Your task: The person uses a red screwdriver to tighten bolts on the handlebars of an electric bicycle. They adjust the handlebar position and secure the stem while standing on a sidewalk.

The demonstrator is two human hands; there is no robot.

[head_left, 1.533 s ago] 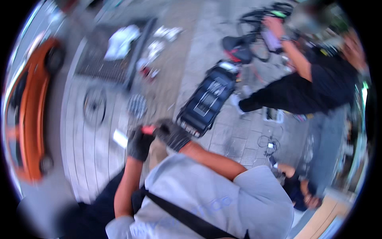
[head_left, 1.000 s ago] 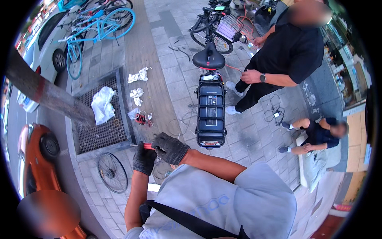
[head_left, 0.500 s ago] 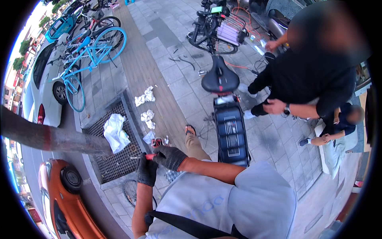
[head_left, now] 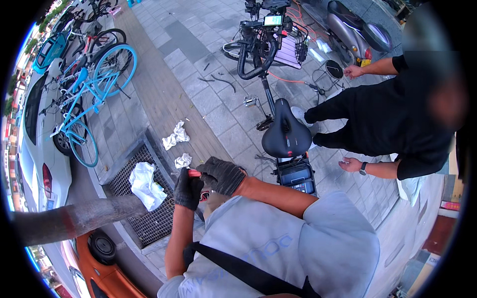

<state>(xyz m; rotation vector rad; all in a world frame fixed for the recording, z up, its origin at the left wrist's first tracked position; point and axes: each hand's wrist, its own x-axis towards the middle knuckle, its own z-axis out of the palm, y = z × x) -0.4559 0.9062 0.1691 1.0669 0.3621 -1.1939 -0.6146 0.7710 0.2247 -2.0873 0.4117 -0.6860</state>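
Observation:
In front of my chest, both my gloved hands are closed on a small red-handled tool. My left hand grips its left end, and its thin metal shaft is hidden now. From the right, the fingers of my right hand wrap around the handle's other end. To the right of my hands stands an electric bicycle with a wide black saddle. Behind the saddle a black box holds dark blue blocks. A lit phone sits at the handlebar, above a metal basket with a lavender panel.
A person in black stands right of the bicycle, arms apart. On the left are a tree trunk, a grate with a white plastic bag, and crumpled paper. Beyond are blue bicycles, parked cars and a scooter.
My view has shifted and the bicycle appears nearer. The tool's metal shaft, seen pointing left before, is out of sight. The other person's hands have moved slightly; the seated person no longer shows.

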